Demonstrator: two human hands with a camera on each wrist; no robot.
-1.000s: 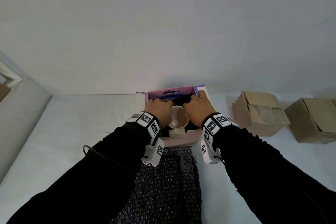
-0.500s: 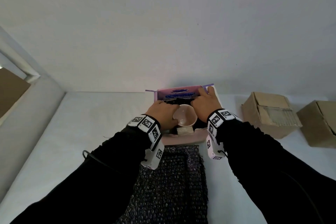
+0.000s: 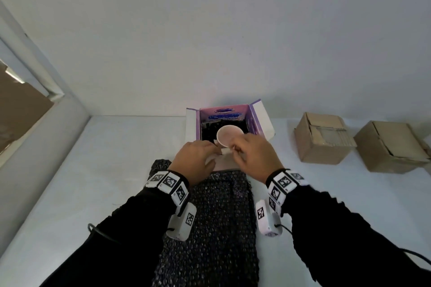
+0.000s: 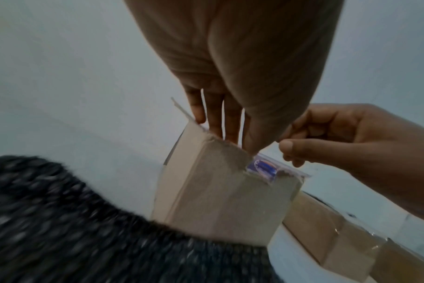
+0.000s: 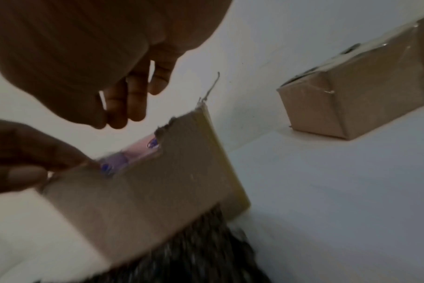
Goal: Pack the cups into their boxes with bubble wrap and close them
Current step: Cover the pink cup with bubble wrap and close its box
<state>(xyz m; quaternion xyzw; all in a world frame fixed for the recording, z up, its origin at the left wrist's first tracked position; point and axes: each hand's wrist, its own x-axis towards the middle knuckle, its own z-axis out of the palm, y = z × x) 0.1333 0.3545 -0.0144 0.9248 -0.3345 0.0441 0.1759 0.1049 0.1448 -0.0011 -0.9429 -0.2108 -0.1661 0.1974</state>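
Note:
An open box (image 3: 261,121) with a purple inside stands at the far middle of the table. A pale pink cup (image 3: 229,136) sits upright in it on dark bubble wrap (image 3: 207,131). My left hand (image 3: 215,150) is at the near wall's torn top edge (image 4: 218,191), fingers straight down inside and thumb outside, pinching that edge. My right hand (image 3: 234,147) hovers just above the near rim beside the cup. Its fingers (image 5: 124,118) hang loosely curled and hold nothing.
A long sheet of dark bubble wrap (image 3: 217,216) lies on the white table between my forearms, reaching up to the box. Two closed brown cardboard boxes (image 3: 321,137) (image 3: 391,147) stand to the right. A wall rises right behind the open box.
Both hands drew back from the far side of the box to its near edge, so the cup now shows fully. The view itself has shifted.

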